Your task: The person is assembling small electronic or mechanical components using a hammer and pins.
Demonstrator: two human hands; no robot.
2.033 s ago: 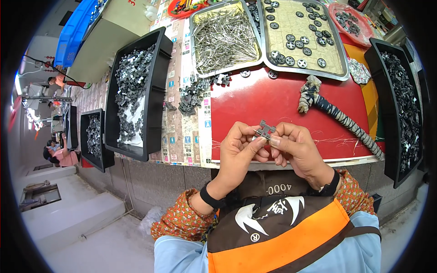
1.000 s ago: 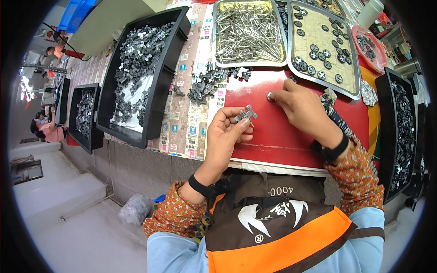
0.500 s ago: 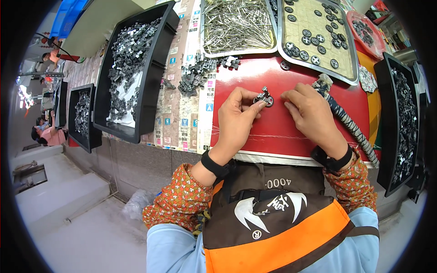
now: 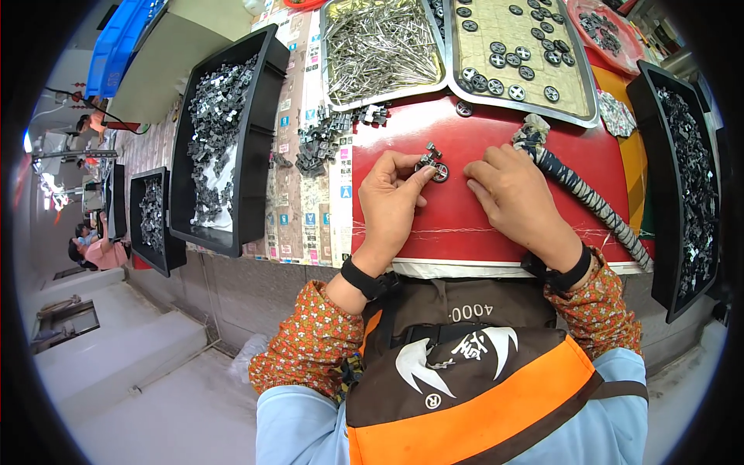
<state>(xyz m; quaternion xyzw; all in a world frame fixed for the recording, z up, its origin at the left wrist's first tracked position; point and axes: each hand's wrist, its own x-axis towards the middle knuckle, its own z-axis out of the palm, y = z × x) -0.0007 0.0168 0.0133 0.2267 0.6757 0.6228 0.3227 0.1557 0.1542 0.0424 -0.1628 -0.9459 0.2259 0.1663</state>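
My left hand [image 4: 391, 198] pinches a small black toy-like chassis part [image 4: 429, 157] between thumb and fingers. A black wheel with silver spokes [image 4: 440, 172] sits at the part's near right side. My right hand [image 4: 515, 194] is a short gap to the right, not touching the part. Its fingers are curled with thumb and fingertips close together, and whatever they may hold is hidden. Both hands are over a red board [image 4: 457, 230]. Beyond them lie a metal tray [image 4: 387, 99] of thin silver pins and another metal tray [image 4: 542, 118] of spoked wheels.
Right of my right hand lies a cloth-wrapped rod [image 4: 585, 194]. Loose black parts [image 4: 318, 143] are heaped left of the board. Black bins [image 4: 256, 155] of parts stand at left, another bin [image 4: 670, 232] at right. A pink basin [image 4: 612, 39] is far right. People [image 4: 101, 252] appear at far left.
The whole view has shifted slightly, so the trays appear farther left. My left hand keeps its pinch on the chassis part, and my right hand stays just beside it with curled fingers.
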